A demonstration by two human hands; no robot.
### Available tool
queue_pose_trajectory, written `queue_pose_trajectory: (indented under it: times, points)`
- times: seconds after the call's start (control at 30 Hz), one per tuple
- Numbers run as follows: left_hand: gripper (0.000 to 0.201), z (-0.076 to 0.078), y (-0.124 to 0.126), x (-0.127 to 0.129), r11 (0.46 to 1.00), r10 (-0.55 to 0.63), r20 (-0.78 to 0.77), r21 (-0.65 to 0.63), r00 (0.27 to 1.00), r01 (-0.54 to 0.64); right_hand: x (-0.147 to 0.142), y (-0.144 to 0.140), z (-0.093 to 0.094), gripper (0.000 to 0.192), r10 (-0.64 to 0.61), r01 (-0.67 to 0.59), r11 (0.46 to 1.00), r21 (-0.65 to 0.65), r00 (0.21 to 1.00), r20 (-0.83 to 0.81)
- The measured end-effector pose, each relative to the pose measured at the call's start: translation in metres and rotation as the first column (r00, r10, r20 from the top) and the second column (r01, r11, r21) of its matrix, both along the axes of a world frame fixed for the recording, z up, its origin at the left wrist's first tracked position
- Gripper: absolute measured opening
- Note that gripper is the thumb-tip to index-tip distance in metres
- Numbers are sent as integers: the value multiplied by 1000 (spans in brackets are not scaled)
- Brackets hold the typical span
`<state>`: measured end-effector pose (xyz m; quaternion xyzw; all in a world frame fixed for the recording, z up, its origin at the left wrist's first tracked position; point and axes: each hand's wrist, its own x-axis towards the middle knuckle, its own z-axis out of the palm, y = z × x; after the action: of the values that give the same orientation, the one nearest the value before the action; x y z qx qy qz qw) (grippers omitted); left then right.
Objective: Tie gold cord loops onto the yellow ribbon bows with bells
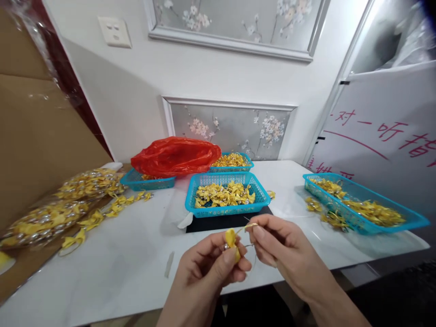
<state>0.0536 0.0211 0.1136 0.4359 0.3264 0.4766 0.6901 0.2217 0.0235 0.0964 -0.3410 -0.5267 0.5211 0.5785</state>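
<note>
Left hand (207,268) pinching small yellow bow (232,241), right hand (281,252) gripping thin gold wire (251,225) beside it, both just in front of middle blue basket (204,210) of yellow bows on white table (119,263)

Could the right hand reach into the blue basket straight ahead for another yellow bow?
Probably yes: the middle basket sits open-topped just beyond the right hand, nothing between them, though its fingers hold a thin wire.

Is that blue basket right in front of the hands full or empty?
Partly full. The blue basket holds a heap of small yellow bows that lies below its rim, with the mesh walls showing above them.
</note>
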Motion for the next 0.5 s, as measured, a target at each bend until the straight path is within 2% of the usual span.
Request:
queue_pose_trajectory:
  times: [0.1,0.2,0.33,0.5]
  points:
    - [19,5,-10,0,994,-29,103,-98,994,39,4,-19,-1,27,20,-20,1000,-20,1000,14]
    - [18,7,-18,0,987,-100,161,-111,982,119,6,-35,3,30,3,-2,1000,-14,997,82]
    - [18,4,-23,0,982,-154,134,-93,979,167,10,-46,7,29,-57,53,998,27,980,189]
    - [21,1,-24,2,995,-99,39,-27,994,101,14,-46,2,26,-130,114,991,73,952,279]
